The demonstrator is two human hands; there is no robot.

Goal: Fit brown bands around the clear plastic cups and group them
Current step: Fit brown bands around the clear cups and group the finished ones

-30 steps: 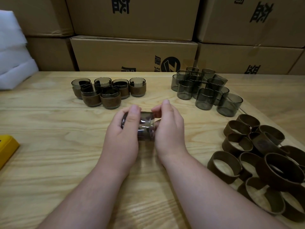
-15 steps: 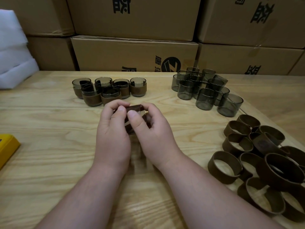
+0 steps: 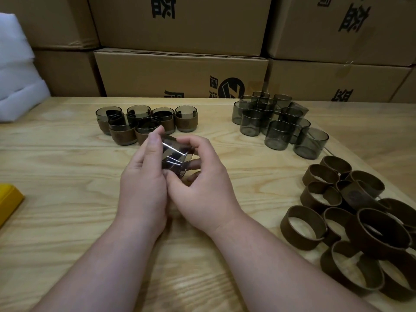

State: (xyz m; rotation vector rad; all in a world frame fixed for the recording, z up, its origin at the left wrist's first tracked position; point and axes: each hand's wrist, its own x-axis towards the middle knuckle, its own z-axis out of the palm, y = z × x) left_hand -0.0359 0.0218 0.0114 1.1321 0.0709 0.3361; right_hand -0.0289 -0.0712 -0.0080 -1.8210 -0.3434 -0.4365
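My left hand and my right hand together hold one smoky clear cup above the middle of the wooden table. The cup is tilted and its base faces me; both hands' fingers curl round its sides. Whether a brown band sits on it is hidden by my fingers. Several banded cups stand grouped at the back left. A cluster of bare clear cups stands at the back right. Loose brown bands lie heaped at the right.
Stacked cardboard boxes wall off the table's far edge. White foam sits at the far left. A yellow object pokes in at the left edge. The table's right edge runs diagonally past the bands.
My hands have turned the cup over between them, so its base now faces me. The hands stay close together at the table's middle, shifted slightly toward the banded group.
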